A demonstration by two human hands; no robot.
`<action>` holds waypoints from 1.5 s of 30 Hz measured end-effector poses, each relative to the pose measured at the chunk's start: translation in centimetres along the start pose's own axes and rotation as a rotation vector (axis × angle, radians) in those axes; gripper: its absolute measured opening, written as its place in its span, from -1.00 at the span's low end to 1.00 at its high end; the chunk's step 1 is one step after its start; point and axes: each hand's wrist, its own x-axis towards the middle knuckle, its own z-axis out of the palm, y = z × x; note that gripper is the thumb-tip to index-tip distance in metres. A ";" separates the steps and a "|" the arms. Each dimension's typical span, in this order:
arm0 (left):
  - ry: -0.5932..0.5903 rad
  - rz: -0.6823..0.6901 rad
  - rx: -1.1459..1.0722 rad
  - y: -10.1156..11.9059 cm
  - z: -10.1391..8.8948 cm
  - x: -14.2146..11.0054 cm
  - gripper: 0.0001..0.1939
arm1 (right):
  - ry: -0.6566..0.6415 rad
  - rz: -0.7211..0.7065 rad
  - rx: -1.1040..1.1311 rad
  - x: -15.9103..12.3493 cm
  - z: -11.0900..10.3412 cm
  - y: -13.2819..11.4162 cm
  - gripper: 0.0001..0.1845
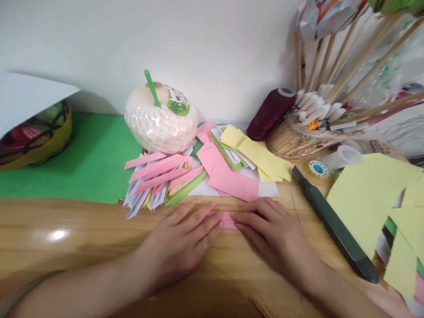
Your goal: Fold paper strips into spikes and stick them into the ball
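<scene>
Both my hands lie flat on the wooden table, fingers stretched toward each other. My left hand and my right hand press down on a small pink paper piece, which shows only between the fingertips. Just beyond lie folded pink paper strips and a pile of pink, yellow and green paper rectangles.
A shelled coconut with a green straw stands behind the strips. A green sheet, a yellow basket, a dark red thread spool, a basket of wooden sticks, a dark green cutter and cut yellow paper surround the hands.
</scene>
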 end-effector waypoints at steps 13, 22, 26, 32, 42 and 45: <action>0.000 0.021 0.101 0.7 -0.5 -0.4 -0.59 | -0.024 -0.046 -0.144 -0.2 0.0 -0.1 -0.76; -0.053 0.056 0.058 -0.1 -0.4 -0.3 -0.64 | -0.251 -0.407 -0.291 -0.1 -2.7 0.4 -0.57; -0.067 0.084 -0.003 -1.1 -0.7 -0.4 -0.69 | -0.272 -0.414 -0.210 -0.2 -2.9 1.5 -0.59; -0.056 0.111 -0.050 -2.1 -1.0 -0.5 -0.72 | -0.222 -0.392 -0.142 -0.2 -2.9 2.3 -0.64; -0.098 0.132 -0.046 -2.3 -1.1 -0.8 -0.69 | -0.181 -0.426 -0.152 0.0 -2.4 2.4 -0.66; -0.071 0.139 -0.046 -2.5 -1.4 -0.9 -0.70 | -0.180 -0.411 -0.127 0.1 -2.4 2.4 -0.68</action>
